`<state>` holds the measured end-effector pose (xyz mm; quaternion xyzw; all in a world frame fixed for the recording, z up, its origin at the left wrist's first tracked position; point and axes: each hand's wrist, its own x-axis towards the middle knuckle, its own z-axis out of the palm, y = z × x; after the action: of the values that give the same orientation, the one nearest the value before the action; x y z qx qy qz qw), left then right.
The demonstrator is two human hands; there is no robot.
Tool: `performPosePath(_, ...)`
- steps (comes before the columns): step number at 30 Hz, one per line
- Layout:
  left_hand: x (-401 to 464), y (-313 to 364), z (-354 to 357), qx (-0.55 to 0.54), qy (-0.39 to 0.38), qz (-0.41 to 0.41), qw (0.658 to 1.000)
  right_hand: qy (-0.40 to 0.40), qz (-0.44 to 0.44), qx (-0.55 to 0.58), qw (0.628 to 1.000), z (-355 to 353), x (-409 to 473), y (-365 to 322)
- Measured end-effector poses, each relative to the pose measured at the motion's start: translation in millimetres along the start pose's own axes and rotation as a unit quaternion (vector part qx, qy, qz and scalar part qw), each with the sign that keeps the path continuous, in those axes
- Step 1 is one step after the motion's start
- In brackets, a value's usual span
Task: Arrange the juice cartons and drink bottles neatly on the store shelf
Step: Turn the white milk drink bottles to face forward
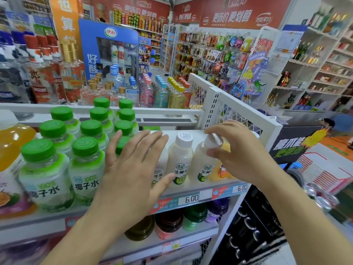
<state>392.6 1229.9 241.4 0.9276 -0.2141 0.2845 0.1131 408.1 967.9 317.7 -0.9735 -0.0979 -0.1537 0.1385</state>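
Milky white-capped coconut drink bottles stand at the right end of the white store shelf [193,190]. My right hand [238,150] pinches the cap of the rightmost white bottle [205,161], which tilts slightly. Beside it stands an upright white bottle [181,159]. My left hand [131,165] is spread with straight fingers in front of a third white bottle [159,169], mostly hiding it. An orange bottle [221,171] sits behind my right hand. Green-capped coconut water bottles [84,169] fill the shelf to the left.
A large orange juice bottle [11,150] stands at the far left. The shelf above holds liquor and coloured drink bottles [162,92]. A white mesh end panel [235,109] bounds the shelf on the right. Dark bottles [168,222] sit on the shelf below.
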Motion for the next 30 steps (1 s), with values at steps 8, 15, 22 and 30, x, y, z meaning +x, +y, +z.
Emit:
performPosePath(8,-12.6,66.3,-2.1,-0.253,0.024,-0.003,0.967,0.086,-0.056,0.129,0.986,-32.9,-43.2,5.7)
performPosePath(15,-35.9,137.8,2.8,-0.484,-0.038,-0.217,0.847,0.067,-0.074,0.346,0.933,-16.1,-80.6,13.8)
performPosePath(22,-56.3,160.2,4.4,-0.556,-0.010,-0.350,0.754,0.014,-0.006,0.547,0.837,40.4,-132.7,43.4)
performPosePath(30,-60.1,180.7,13.4,-0.603,0.007,-0.374,0.705,-0.033,0.040,0.615,0.787,64.0,-162.0,52.0)
